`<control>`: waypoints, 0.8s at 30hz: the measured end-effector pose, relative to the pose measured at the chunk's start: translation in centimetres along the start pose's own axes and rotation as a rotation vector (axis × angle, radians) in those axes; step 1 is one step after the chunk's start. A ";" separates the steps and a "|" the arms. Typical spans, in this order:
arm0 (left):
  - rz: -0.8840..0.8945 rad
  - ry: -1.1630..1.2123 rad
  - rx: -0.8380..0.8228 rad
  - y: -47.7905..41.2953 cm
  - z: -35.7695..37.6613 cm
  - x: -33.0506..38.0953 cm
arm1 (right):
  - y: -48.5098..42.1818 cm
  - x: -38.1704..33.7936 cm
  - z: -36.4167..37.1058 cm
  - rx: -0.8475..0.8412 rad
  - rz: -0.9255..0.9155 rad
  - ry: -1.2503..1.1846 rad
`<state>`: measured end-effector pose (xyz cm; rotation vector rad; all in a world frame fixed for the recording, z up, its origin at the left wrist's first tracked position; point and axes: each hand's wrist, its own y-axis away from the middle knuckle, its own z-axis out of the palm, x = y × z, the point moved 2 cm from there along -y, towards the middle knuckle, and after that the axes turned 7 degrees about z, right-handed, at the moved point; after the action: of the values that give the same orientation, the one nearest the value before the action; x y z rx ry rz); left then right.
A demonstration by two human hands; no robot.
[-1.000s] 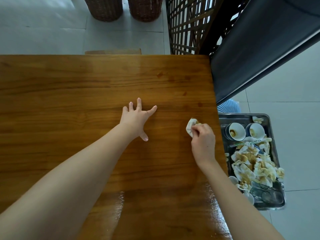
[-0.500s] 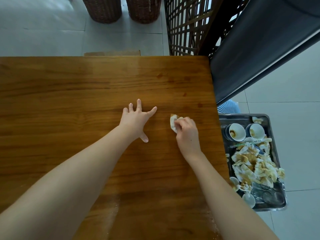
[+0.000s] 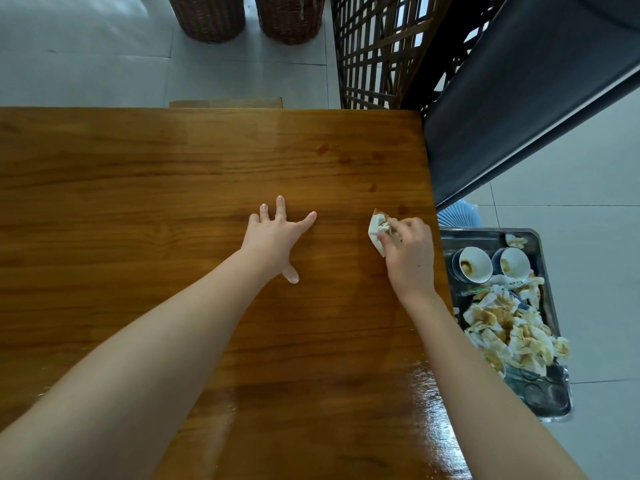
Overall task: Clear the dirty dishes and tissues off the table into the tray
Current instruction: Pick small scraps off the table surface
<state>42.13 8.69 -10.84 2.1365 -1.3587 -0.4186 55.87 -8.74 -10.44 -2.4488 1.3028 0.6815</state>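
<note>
Bright daylight, table (image 3: 207,174) glare, wide-angle edge distortion

Open tabletop (image 3: 138,202), tray (image 3: 485,233) beside edge seemingly crammed

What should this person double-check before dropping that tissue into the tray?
1. Grip: the right hand pinches the tissue: ok.
2. The left hand lies flat on the table, apart from the tissue: ok.
3. The tray sits just past the table's right edge: ok.
4. Landing spot: the tray is crowded with bowls and a tissue pile, but the pile can take one more: ok.
5. Whether the dark spots on the wood are stain or grain: cannot tell.
</note>
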 end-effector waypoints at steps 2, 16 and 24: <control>0.001 -0.005 0.002 0.0 -0.1 0.0 | -0.4 -0.7 0.3 -0.050 -0.107 0.061; 0.013 0.002 0.000 0.1 -0.1 0.0 | -0.9 0.2 -0.2 -0.196 -0.261 0.104; 0.015 0.004 0.000 0.1 -0.1 0.0 | -1.3 0.3 0.5 -0.156 -0.190 -0.023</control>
<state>42.13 8.67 -10.70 2.1251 -1.3716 -0.4088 56.97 -8.01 -10.94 -2.6367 1.0267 0.7844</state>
